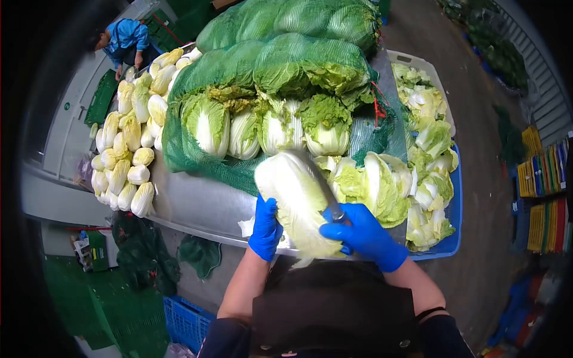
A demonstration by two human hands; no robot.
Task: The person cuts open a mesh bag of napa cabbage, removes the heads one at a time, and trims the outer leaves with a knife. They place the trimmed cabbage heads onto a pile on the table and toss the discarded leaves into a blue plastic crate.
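Observation:
My left hand (pixel 266 230), in a blue glove, grips a pale napa cabbage (pixel 289 194) from its left side. In my right hand (pixel 367 235), also gloved in blue, is a knife (pixel 335 209) with a dark handle. Its blade, partly blurred, lies along the cabbage's right side; whether it cuts in cannot be told. Just beyond, several untrimmed napa cabbages (pixel 206 125) sit in an opened green mesh bag (pixel 239 65). Loose outer leaves (pixel 379 188) are heaped to the right of my right hand.
Trimmed cabbages (pixel 119 152) are piled on the metal table (pixel 185 194) at left. A blue crate (pixel 455 206) of leaves stands at right, with a pale bin (pixel 441 80) behind it. Another full mesh bag (pixel 286 24) lies at the back. A person in blue (pixel 126 39) works at far left.

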